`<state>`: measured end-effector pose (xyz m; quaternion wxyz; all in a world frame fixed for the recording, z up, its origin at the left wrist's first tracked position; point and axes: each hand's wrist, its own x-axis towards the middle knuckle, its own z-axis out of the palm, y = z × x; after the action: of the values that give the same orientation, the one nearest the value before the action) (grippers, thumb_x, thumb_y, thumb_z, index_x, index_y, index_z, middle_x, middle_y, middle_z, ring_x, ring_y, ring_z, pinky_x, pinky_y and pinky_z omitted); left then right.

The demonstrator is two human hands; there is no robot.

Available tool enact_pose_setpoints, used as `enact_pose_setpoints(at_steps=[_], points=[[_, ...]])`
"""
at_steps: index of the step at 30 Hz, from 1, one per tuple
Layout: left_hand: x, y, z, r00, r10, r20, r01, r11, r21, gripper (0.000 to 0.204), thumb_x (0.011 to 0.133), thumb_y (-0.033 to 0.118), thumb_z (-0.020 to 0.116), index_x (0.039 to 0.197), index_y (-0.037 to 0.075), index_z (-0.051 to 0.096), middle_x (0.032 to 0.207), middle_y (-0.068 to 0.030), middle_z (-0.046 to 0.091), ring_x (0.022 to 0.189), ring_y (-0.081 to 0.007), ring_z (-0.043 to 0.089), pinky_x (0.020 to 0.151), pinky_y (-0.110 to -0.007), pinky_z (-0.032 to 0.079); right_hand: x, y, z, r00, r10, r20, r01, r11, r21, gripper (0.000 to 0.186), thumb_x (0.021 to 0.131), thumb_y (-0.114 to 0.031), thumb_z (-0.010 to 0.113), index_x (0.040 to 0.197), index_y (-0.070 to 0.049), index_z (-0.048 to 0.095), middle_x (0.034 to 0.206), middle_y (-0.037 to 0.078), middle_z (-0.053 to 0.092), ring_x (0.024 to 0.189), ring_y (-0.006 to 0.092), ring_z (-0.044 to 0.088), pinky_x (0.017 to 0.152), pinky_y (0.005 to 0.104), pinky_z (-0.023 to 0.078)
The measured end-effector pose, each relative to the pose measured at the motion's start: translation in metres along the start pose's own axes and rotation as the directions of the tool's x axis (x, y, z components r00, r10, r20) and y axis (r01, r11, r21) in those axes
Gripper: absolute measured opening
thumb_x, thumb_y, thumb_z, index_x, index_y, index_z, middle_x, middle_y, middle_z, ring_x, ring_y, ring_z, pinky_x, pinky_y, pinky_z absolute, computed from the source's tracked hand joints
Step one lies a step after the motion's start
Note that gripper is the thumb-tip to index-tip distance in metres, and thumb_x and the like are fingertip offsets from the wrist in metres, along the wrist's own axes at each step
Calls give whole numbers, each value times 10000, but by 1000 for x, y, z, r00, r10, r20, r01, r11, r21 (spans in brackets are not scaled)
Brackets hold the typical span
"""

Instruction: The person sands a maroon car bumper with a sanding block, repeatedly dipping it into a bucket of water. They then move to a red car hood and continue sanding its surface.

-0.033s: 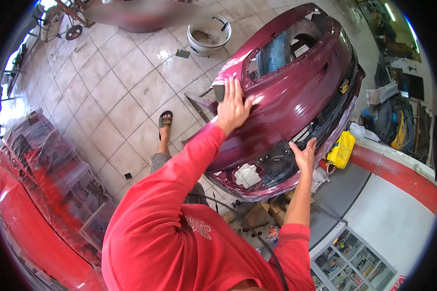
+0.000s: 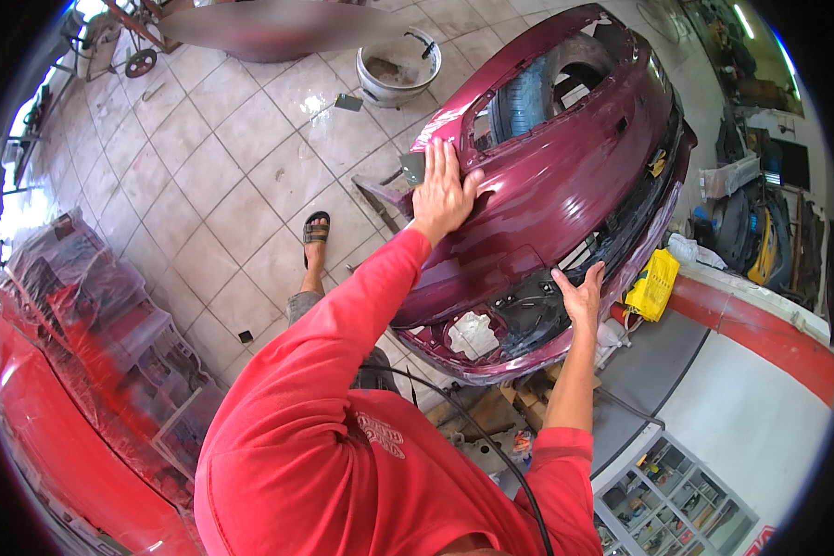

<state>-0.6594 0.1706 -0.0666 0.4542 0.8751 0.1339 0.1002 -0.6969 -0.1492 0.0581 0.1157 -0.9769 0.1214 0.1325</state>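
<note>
A glossy dark-red car bumper (image 2: 565,199) stands slanted in front of me, with dull, pale streaks on its skin. My left hand (image 2: 443,196) lies flat against its left upper part, fingers together, pressing a sheet of grey-green sandpaper (image 2: 412,168) on the surface. One corner of the sheet sticks out left of the fingers; the rest is hidden under them. At the bumper's lower right, my right hand (image 2: 581,295) grips the dark plastic edge, thumb and fingers apart around it.
A white bucket (image 2: 391,91) stands on the tiles, with a small dark-green sheet (image 2: 349,102) beside it. A tyre (image 2: 521,107) shows through the bumper opening. A yellow bag (image 2: 653,285) hangs at right; a red car (image 2: 74,435) under plastic film is at left.
My left hand has shifted slightly upward and left on the bumper, and the sandpaper corner stands out further to the left. The right hand stays put.
</note>
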Motion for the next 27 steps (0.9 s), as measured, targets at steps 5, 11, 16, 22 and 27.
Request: enact_pose_setpoints(at_steps=[5, 11, 16, 22, 27], points=[[32, -20, 2, 996, 26, -90, -23, 999, 33, 843, 1043, 548, 464, 1546, -114, 321, 1621, -339, 296, 1530, -451, 276, 1227, -470, 315, 7, -12, 1, 1000, -3, 0, 3, 999, -39, 1258, 796, -530, 843, 1599, 107, 114, 1674, 343, 119, 1584, 410, 127, 1287, 424, 187], [-29, -17, -89, 879, 129, 459, -172, 984, 54, 814, 840, 188, 658, 1569, -6, 352, 1641, -302, 284, 1298, -412, 594, 1028, -475, 534, 6, 11, 6, 1000, 14, -6, -14, 1000, 20, 1280, 775, -533, 862, 1607, 90, 114, 1682, 324, 121, 1583, 395, 149, 1281, 421, 218], [7, -34, -128, 939, 40, 341, -124, 966, 227, 679, 909, 122, 606, 1557, 200, 418, 914, -208, 739, 790, -430, 725, 763, -500, 592, 9, 6, 6, 1000, 5, -19, -5, 1000, 9, 1281, 764, -547, 865, 1612, 73, 132, 1688, 305, 130, 1578, 391, 176, 1276, 421, 238], [63, -28, -103, 983, 125, -133, -147, 975, -170, 414, 984, 155, 589, 1398, 148, 590, 907, -198, 749, 794, -419, 722, 744, -489, 582, 10, 3, 5, 1000, 5, -20, -5, 1000, 6, 1283, 755, -547, 870, 1606, 84, 146, 1685, 310, 138, 1576, 393, 182, 1274, 420, 241], [-19, -21, -23, 975, 211, -69, -217, 972, -90, 595, 1035, 223, 593, 1546, -19, 405, 1561, -289, 435, 1475, -397, 417, 1185, -434, 387, 10, 3, 1, 1000, -9, -13, 9, 1000, 11, 1274, 761, -535, 872, 1601, 93, 149, 1680, 321, 140, 1575, 397, 184, 1275, 418, 234]])
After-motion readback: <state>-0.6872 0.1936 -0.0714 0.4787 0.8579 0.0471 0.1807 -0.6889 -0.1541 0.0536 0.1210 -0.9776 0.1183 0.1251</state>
